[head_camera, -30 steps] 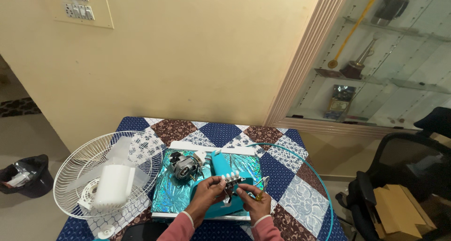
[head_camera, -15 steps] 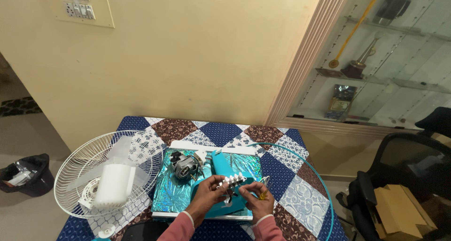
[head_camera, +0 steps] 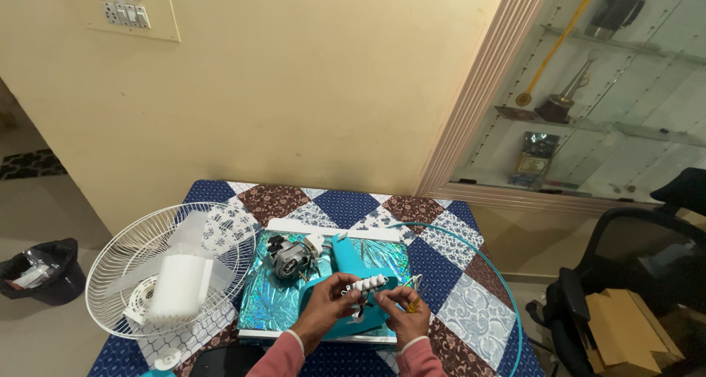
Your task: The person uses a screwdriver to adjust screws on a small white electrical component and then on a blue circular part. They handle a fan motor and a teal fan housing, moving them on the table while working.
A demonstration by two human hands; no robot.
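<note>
Both hands low at the near edge of the table [head_camera: 471, 314], which wears a patchwork cloth of blue, brown and white squares. Left hand [head_camera: 326, 308] has its fingers curled round the left end of a small white ribbed switch block [head_camera: 365, 284]; right hand [head_camera: 406, 312] pinches the other end from below, fingers closed, with a yellow-handled tool [head_camera: 414, 302] tucked in the same grip, tip hidden. The block sits in the air between the 2 hands, just above a teal plastic fan housing [head_camera: 351, 263] that lies on a shiny holographic blue sheet [head_camera: 268, 300]. Short wires hang under the block, too small to follow. On the sheet, just left of the housing, a grey fan motor [head_camera: 288, 256] with exposed windings. Further left, overhanging the table edge, a white wire fan guard [head_camera: 170, 270] with a white blade hub [head_camera: 180, 287] inside. A thin teal hoop [head_camera: 494, 274] curves along the right side of the table. Black office chair [head_camera: 625, 274] at right, dark bin [head_camera: 44, 270] on the floor at left.
</note>
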